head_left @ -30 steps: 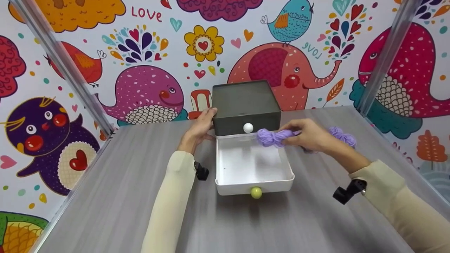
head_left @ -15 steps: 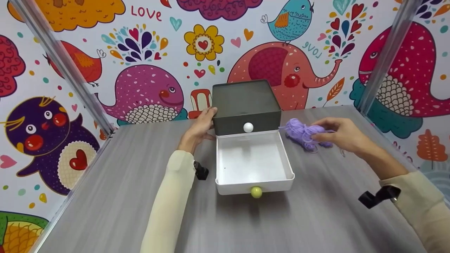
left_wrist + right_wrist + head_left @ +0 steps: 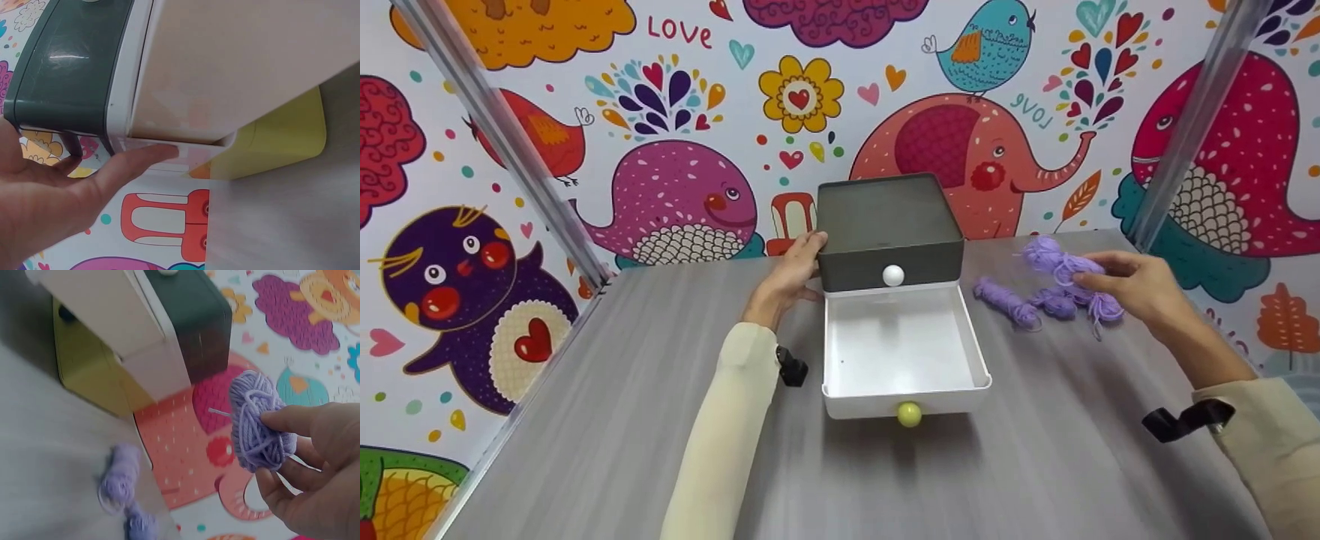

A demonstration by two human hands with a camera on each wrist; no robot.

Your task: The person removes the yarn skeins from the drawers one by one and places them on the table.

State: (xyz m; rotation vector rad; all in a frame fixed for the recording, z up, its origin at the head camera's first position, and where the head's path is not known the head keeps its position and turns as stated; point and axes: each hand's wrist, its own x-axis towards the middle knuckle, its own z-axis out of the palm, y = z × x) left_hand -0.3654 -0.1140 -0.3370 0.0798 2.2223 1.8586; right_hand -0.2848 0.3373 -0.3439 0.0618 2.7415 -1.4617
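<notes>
A small stacked drawer box has a dark green top tier, a white drawer pulled out toward me, and a yellow-green lower tier. The pulled-out drawer looks bare inside. Against the box's left side rests my left hand, one finger along the white wall in the left wrist view. My right hand pinches a skein of purple yarn between thumb and fingers, above the table. Below it lie more purple skeins: one nearer the box, a middle skein and a right skein.
The grey table carries the box and the skeins. A white knob is on the top tier, and a yellow-green knob on the pulled-out drawer's front. Printed panels with metal posts stand behind and at the sides.
My right hand has moved right with the yarn skein, from over the drawer's right edge to above the skeins on the table. My left hand has stayed against the box.
</notes>
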